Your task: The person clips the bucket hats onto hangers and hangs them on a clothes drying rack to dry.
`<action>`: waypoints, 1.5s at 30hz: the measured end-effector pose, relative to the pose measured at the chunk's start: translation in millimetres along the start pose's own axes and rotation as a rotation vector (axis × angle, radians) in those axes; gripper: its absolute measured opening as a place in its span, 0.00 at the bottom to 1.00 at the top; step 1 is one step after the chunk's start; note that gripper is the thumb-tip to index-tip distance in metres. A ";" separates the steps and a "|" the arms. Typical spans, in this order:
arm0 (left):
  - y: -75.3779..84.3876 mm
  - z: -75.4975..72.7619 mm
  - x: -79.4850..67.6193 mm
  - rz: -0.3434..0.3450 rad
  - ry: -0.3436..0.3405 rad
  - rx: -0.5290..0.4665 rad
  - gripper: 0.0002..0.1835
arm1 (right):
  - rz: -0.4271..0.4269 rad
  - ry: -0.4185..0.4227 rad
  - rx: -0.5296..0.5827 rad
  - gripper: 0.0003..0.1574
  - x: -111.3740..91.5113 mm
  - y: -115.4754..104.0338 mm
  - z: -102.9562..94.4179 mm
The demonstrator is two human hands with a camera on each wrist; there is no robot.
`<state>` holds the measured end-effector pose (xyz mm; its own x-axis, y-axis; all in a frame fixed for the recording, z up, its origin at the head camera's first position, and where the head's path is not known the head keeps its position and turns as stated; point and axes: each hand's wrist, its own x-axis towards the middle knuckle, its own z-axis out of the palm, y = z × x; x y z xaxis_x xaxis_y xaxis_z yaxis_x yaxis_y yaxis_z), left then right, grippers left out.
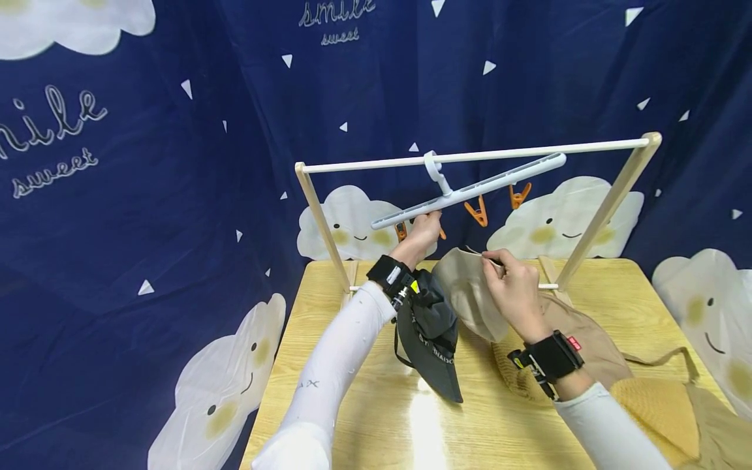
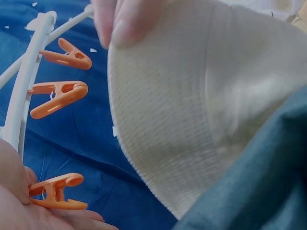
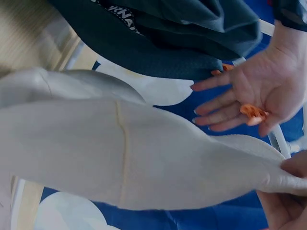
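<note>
Across the back, a dark blue curtain with soft folds. Scattered over it, small white triangles and pale-outlined lettering reading "smile" and "sweet", partly cut off at the left edge. Also printed there, white clouds, several with black dot eyes, yellow cheeks and thin curved smiles: two behind the wooden rack, one at lower left, one at far right, another cropped at upper left. Below, a pale yellow wood-grain counter with rounded back corners and a bright streak of glare toward the front. Standing on the counter, the same rack, with pale posts and white top and lower bars.
</note>
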<state>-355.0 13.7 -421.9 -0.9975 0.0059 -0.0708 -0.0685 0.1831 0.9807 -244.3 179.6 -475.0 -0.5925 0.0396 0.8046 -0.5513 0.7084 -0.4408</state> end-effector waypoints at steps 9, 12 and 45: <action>2.2 0.7 -4.3 -0.032 0.011 -0.028 0.18 | -0.030 0.007 0.012 0.05 4.9 -8.8 21.3; 2.6 1.7 -5.7 -0.045 0.007 -0.029 0.20 | -0.041 -0.011 0.012 0.05 5.3 -7.6 28.6; 1.1 8.8 -8.3 -0.023 0.055 -0.045 0.19 | -0.061 -0.010 0.021 0.05 18.1 -10.5 63.5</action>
<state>-346.7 22.6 -421.9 -0.9951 -0.0519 -0.0842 -0.0907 0.1384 0.9862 -286.6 128.1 -481.1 -0.5630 -0.0105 0.8264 -0.5991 0.6940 -0.3993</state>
